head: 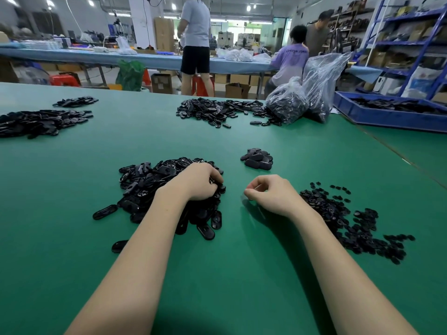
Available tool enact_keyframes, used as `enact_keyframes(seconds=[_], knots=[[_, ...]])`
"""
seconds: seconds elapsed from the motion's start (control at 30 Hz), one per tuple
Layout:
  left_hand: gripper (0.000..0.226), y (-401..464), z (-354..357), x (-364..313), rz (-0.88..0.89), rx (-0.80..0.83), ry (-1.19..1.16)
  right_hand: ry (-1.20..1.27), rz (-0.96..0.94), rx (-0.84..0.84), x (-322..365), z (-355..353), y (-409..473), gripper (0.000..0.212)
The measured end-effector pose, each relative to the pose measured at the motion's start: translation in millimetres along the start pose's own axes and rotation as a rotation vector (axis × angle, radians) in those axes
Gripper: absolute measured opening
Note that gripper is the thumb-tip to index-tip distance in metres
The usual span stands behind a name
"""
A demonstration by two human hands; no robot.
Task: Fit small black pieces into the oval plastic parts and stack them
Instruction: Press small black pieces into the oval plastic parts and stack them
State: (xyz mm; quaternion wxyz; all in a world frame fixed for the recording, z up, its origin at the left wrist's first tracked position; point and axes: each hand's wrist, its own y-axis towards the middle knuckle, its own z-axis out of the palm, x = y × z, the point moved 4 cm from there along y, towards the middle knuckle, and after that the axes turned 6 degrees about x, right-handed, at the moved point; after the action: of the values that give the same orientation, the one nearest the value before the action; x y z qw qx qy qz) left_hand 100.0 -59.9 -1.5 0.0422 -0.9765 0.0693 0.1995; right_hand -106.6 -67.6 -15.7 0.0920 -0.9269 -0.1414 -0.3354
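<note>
Left hand buried in oval parts.

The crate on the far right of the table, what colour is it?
The crate is blue, seen in the head view.

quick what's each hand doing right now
Left hand: fingers curled into the big pile of black oval plastic parts, gripping some.
Right hand: fingers curled above the green table, thumb meeting fingertips; whether it pinches a piece cannot be told.
</note>
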Motion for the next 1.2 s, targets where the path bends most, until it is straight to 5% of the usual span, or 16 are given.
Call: enact_keyframes(seconds=[0.73,0.97,1.2], knots=[[0.016,-3.8,-7.0,-21.8,0.063,-0.136,-0.055,0.052,-0.004,0.055,-5.5,-2.4,2.4,0.011],[0.008,-9.4,-1.5,-57.6,0.097,-0.199,-0.564,0.224,0.003,0.079,-11.6,-12.1,-3.5,0.01],[0.018,-9.9,21.0,-79.1,0.02,-0.009,-1.075,0.099,0.067,-0.015,-24.6,-42.0,-11.2,0.013]])
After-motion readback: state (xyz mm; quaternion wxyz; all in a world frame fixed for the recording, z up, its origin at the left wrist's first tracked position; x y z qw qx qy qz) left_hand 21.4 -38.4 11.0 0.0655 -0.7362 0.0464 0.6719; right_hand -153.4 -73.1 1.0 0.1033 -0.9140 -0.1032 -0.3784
